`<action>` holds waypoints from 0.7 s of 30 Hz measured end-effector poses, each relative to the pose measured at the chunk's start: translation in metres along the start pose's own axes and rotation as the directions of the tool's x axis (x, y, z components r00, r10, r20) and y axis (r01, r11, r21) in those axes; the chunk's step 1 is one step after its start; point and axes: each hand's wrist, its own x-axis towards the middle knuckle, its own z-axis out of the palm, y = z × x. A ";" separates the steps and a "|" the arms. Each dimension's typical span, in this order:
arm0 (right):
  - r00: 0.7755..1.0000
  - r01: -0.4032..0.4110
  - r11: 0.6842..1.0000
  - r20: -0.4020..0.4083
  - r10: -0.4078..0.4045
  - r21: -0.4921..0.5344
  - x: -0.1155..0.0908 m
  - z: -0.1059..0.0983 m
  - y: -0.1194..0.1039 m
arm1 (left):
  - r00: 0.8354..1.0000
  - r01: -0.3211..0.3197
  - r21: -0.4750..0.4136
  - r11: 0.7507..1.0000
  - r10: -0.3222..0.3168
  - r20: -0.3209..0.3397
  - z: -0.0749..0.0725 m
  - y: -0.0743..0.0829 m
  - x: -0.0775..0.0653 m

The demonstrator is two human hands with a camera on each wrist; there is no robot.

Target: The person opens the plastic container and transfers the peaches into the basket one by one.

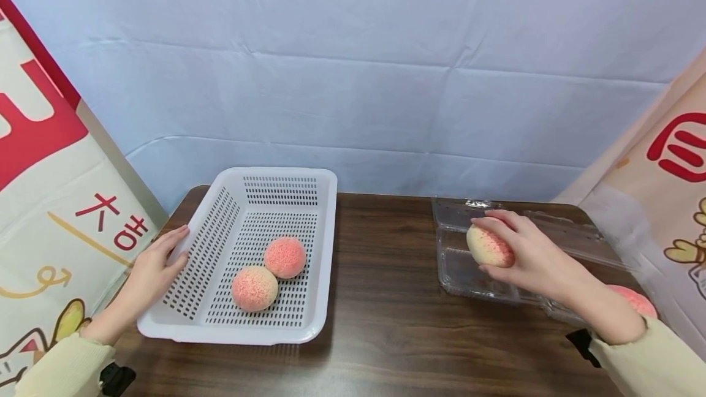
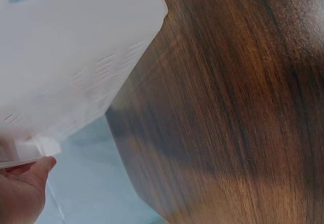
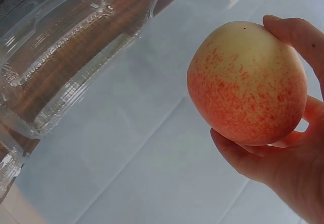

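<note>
My right hand (image 1: pixel 529 256) holds a yellow and pink peach (image 3: pixel 248 85) between thumb and fingers, raised over a clear plastic clamshell container (image 1: pixel 474 274). Another pink peach (image 1: pixel 634 300) shows partly behind my right forearm, by the container's near right end. On the left, a white perforated plastic basket (image 1: pixel 325 250) stands on the table with two peaches inside, one pinker (image 1: pixel 285 257) and one paler (image 1: pixel 255 288), touching or nearly so. My left hand (image 1: pixel 151 271) grips the basket's left rim; the left wrist view shows the rim (image 2: pixel 25 158) against its thumb and fingers.
The dark wood-grain table (image 1: pixel 386 299) spans between basket and container. A pale blue cloth (image 1: pixel 353 78) hangs behind its far edge. Printed banners stand at the left (image 1: pixel 49 158) and right (image 1: pixel 656 201), close to both forearms.
</note>
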 end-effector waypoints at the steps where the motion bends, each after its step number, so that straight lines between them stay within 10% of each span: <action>1: 1.000 0.002 1.000 0.002 -0.002 0.002 0.001 0.000 -0.001 | 1.000 0.001 0.000 1.000 -0.001 0.001 0.000 0.000 0.000; 21: 0.999 0.033 0.999 0.005 -0.034 0.024 0.014 0.000 -0.021 | 1.000 -0.001 -0.013 1.000 0.001 -0.005 0.001 -0.001 0.001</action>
